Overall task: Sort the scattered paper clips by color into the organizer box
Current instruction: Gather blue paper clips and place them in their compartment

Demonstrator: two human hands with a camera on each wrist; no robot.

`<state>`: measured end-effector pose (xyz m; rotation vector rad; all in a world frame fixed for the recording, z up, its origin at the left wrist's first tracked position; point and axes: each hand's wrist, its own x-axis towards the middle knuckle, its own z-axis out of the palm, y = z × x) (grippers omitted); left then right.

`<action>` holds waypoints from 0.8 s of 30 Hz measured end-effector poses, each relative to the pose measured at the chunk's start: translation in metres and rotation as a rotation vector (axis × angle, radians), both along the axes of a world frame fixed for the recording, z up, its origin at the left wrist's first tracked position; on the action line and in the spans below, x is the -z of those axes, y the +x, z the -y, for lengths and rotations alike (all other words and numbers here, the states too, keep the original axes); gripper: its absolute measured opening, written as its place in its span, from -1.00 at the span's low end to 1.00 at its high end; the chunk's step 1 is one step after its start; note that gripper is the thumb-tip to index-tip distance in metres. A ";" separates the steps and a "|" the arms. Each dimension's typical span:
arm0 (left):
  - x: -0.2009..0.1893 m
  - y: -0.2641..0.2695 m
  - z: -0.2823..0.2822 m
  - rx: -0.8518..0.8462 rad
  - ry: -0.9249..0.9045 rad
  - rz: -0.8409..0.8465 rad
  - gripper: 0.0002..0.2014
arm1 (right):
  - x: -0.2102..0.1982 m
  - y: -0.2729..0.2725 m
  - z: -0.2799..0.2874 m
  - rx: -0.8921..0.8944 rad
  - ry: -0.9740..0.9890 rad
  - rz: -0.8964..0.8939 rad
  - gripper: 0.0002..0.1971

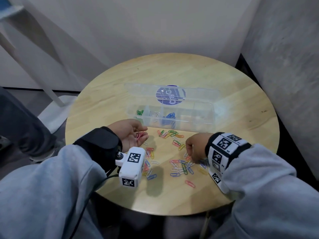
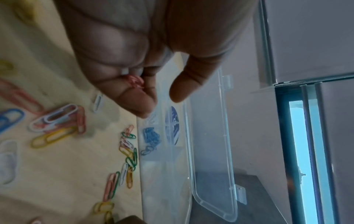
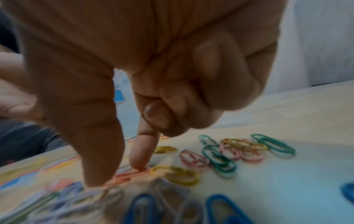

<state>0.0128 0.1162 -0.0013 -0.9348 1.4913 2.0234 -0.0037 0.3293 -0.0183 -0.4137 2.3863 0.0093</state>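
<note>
The clear organizer box [image 1: 195, 123] stands open at mid table, its lid [image 1: 141, 91] leaning back. Green clips [image 1: 140, 112], white clips [image 1: 154, 114] and blue clips [image 1: 170, 115] lie in separate left compartments; the right ones look bare. My left hand [image 1: 144, 133] is palm up just in front of the box, fingers curled around a few pink clips [image 2: 136, 81]. My right hand [image 3: 116, 174] reaches down into the scattered clips [image 1: 180, 167], with thumb and index fingertip [image 3: 138, 164] pinching a pink clip [image 3: 126, 176] that lies on the table. Its other fingers are curled in.
The round wooden table [image 1: 172, 71] sits in a corner, with a wall [image 1: 284, 66] close on the right. More loose clips [image 1: 168, 134] lie along the box front, and one pink clip [image 1: 189, 183] lies nearer me. A seated person's leg [image 1: 22, 121] is at the left.
</note>
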 end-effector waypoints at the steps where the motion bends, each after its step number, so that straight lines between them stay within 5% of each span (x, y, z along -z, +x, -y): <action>1: -0.001 -0.001 -0.001 -0.020 0.007 -0.016 -0.84 | 0.001 0.000 0.002 -0.017 0.010 0.007 -0.88; 11: 0.006 0.008 -0.002 0.001 0.014 -0.031 -0.59 | 0.008 -0.008 0.000 0.030 -0.021 0.033 -0.94; 17: 0.002 0.008 -0.005 0.027 0.026 -0.073 -0.65 | -0.009 -0.012 -0.011 0.181 -0.235 -0.030 -0.74; 24: -0.002 0.009 -0.008 0.109 -0.048 -0.149 -0.81 | -0.010 -0.010 -0.012 0.335 -0.397 0.032 -0.84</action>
